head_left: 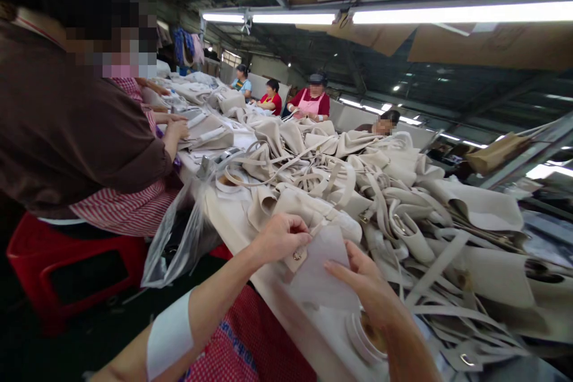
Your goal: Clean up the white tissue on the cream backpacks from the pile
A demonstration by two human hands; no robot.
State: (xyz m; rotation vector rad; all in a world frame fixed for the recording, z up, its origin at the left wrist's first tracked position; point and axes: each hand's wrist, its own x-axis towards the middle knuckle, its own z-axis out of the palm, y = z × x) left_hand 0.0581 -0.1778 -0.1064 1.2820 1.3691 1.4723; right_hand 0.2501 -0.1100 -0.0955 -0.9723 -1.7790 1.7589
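My left hand [284, 237] is closed, its thumb and fingers pinching a beige strap piece [296, 258] that carries a small metal ring. A thin, translucent white sheet [316, 277] lies against that piece. My right hand [358, 274] grips the sheet's right side between thumb and fingers. Just beyond my hands lies a beige bag [313, 209] on the near edge of the pile. A white cuff-like band [170, 331] wraps my left forearm.
Beige bags and straps [403, 191] are heaped over the table [228, 221]. Tape rolls [364, 334] [230, 179] lie near its edge. A person in brown [76, 119] sits at left on a red stool [76, 268], beside a clear plastic bag [174, 239]. Other people sit beyond.
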